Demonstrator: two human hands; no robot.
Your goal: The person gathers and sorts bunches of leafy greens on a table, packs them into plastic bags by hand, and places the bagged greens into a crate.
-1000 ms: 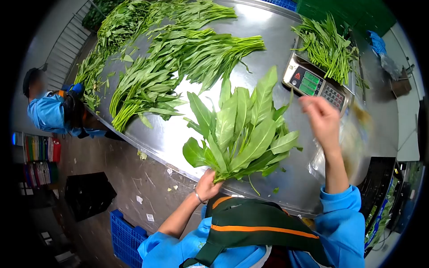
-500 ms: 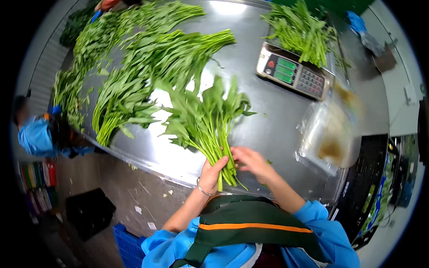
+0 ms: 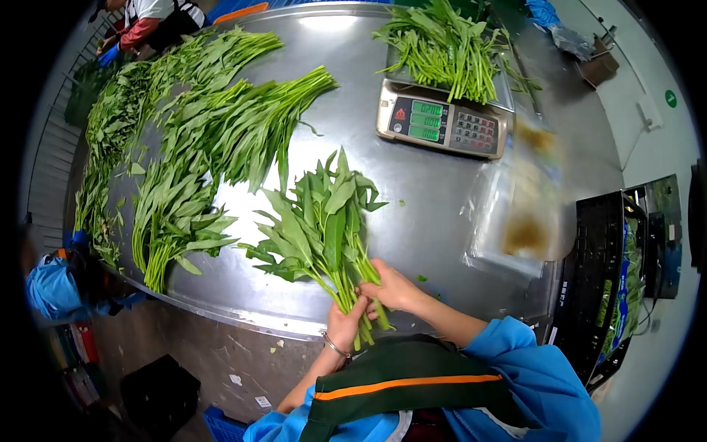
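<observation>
A bunch of leafy greens [image 3: 317,228] lies over the near part of the metal table [image 3: 412,199], its leaves pointing away from me. My left hand [image 3: 345,324] is wrapped round the lower stems. Just to its right, my right hand [image 3: 390,287] has its fingers closed on stems of the same bunch. A digital scale [image 3: 442,121] with a lit green display stands beyond them, and loose greens [image 3: 456,55] rest on its pan. More long-stemmed greens [image 3: 243,121] lie in piles on the left of the table.
Clear plastic bags [image 3: 508,221] lie right of my hands. A black crate [image 3: 596,272] holding packed greens stands at the right edge. One person in blue [image 3: 55,287] is at the left, another person [image 3: 147,26] at the far left corner. A black box [image 3: 160,394] sits on the floor.
My right hand has come down from near the scale to the stems beside my left hand and closed on them. The bunch has tipped lower. The view has shifted to the right.
</observation>
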